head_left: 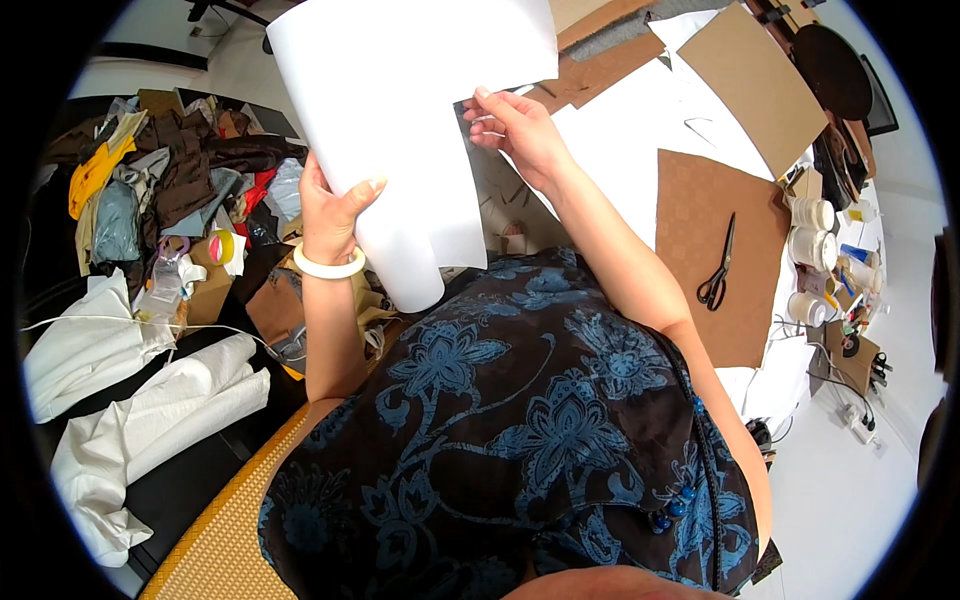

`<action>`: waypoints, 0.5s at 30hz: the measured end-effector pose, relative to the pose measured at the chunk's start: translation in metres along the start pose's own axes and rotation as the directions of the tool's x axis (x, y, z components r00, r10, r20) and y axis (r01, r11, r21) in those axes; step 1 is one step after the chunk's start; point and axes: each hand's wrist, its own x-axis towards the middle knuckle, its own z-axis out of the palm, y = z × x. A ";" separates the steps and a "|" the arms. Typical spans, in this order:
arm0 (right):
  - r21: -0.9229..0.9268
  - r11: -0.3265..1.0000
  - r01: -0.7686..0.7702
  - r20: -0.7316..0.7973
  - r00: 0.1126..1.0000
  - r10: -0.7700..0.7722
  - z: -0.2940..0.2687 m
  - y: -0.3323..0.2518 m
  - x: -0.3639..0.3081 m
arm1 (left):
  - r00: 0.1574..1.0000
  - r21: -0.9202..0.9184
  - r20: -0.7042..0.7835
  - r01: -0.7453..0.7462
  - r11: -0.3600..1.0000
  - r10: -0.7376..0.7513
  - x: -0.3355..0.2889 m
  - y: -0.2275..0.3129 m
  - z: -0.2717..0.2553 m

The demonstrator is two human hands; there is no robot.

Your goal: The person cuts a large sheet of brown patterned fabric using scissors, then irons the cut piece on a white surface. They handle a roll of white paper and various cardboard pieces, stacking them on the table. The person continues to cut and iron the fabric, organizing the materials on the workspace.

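Note:
A large white sheet (390, 110) hangs before me, its lower end curled into a loose roll. A stepped cut-out breaks its right side. My left hand (332, 215), with a cream bangle (328, 268) at the wrist, grips the sheet's left edge, thumb on the front and the other fingers mostly hidden. My right hand (520, 135) is at the inner corner of the cut-out, thumb over the upper flap's edge and fingers curled just below. Its hold looks like a light pinch. Black scissors (718, 275) lie on a brown patterned piece (690, 220) to the right.
White sheets (615, 160) and a tan board (755, 85) cover the right-hand table. White tubs (812, 248) line its far right side. A heap of fabric scraps (185, 165), a tape roll (221, 247) and white rolled material (160, 420) lie at left. A cable (120, 318) crosses there.

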 end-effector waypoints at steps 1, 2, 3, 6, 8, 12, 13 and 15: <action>0.008 1.000 -0.002 -0.001 1.000 0.002 -0.001 0.001 0.002 | 1.000 0.004 0.001 -0.002 1.000 0.002 0.000 0.000 0.000; -0.011 1.000 0.015 0.009 1.000 -0.015 -0.002 0.002 0.001 | 1.000 0.006 0.001 -0.005 1.000 0.005 0.000 0.000 0.000; -0.031 0.999 0.030 0.022 0.999 -0.030 -0.002 0.002 0.001 | 1.000 0.007 -0.003 -0.007 1.000 0.007 0.000 0.001 0.001; -0.037 0.997 0.072 -0.002 0.997 -0.072 -0.001 -0.001 -0.005 | 1.000 0.010 -0.020 0.002 1.000 -0.001 -0.002 0.001 -0.001; 0.013 0.996 0.089 -0.078 0.993 -0.088 -0.006 -0.003 -0.005 | 1.000 0.010 -0.029 0.006 1.000 -0.005 -0.004 0.002 -0.004; 0.123 0.975 0.186 -0.233 0.960 -0.154 -0.046 0.002 0.019 | 0.999 0.012 -0.031 0.004 1.000 -0.004 -0.003 0.004 -0.006; 0.134 0.964 0.229 -0.253 0.949 -0.190 -0.053 0.002 0.021 | 1.000 0.012 -0.029 0.004 1.000 -0.004 -0.002 0.003 -0.006; 0.087 0.965 0.248 -0.366 0.909 -0.200 -0.063 0.006 0.021 | 0.998 0.004 -0.066 0.025 1.000 -0.025 -0.002 -0.005 -0.010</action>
